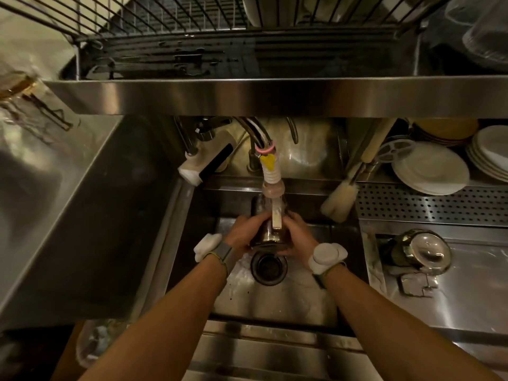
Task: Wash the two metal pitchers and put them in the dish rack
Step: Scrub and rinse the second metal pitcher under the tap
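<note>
Presently, the left hand (247, 229) and right hand (298, 235) curl their fingers around one metal pitcher (270, 233), held under the faucet nozzle (272, 185) above the sink drain (268, 268). The second pitcher (420, 251) sits on the counter (467, 298) right of the sink; the dish rack (192, 23) stands on the upper shelf (275, 94).

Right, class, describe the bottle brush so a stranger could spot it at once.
Start at the sink. At its back right corner, left of the stacked white plates, leans the bottle brush. It alone has a pale fluffy head on a long handle.
</note>
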`<state>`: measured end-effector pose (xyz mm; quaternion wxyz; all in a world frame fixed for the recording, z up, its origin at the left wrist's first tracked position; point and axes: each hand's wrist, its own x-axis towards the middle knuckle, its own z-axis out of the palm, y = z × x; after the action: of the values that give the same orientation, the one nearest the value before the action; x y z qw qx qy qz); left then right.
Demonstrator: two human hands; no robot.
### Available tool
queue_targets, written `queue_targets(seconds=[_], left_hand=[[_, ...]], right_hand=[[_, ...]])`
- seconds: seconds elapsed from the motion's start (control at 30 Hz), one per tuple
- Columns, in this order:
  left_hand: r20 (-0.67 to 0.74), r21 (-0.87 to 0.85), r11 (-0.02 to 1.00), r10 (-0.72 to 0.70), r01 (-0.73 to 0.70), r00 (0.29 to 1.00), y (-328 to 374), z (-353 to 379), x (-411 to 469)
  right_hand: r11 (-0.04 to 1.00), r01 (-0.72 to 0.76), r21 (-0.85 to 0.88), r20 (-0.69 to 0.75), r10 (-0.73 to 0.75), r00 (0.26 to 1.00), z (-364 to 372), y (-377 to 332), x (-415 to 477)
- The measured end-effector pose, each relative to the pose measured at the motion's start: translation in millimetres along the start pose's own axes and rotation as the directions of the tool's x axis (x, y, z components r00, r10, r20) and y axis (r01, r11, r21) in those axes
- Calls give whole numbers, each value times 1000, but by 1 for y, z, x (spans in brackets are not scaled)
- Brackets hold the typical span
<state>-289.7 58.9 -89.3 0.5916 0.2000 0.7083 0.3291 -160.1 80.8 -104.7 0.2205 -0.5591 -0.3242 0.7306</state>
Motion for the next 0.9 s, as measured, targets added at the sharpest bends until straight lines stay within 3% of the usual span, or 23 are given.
queue_targets(seconds=[0.1, 0.2, 0.27, 0.4, 0.5, 0.57, 0.7, 0.8, 0.9], left_hand=[[28, -14, 1000, 3, -2, 1000, -6, -4, 5], [12, 15, 1000, -1, 1, 1000, -8, -3, 8], [-15, 38, 999, 7, -7, 1000, -6, -3, 7], [-9, 23, 999, 25, -24, 1000, -2, -5, 2], [-122, 38, 994, 108, -104, 987, -2, -17, 1], [-180, 16, 988, 156, -156, 971, -5, -30, 2], [-210, 128, 985, 140, -115, 968, -15, -39, 4], [-168, 112, 991, 89, -71, 982, -8, -35, -6], [-14, 27, 998, 54, -54, 998, -1, -26, -13]], right_hand=[[971, 111, -214, -40, -122, 992, -5, -7, -4], [908, 261, -328, -164, -327, 931, -12, -17, -6], [935, 281, -215, -146, -315, 938, -7, -23, -12], [981, 187, 56, -13, -187, 982, 19, -29, -20], [967, 192, 167, -57, -185, 981, 26, -33, -18], [959, 222, 174, -50, -217, 975, 24, -33, -18], [973, 210, 98, -55, -206, 977, 19, -31, -18], [955, 174, 242, -77, -160, 984, 18, -35, -11], [936, 151, 317, -70, -136, 988, 10, -36, -7]])
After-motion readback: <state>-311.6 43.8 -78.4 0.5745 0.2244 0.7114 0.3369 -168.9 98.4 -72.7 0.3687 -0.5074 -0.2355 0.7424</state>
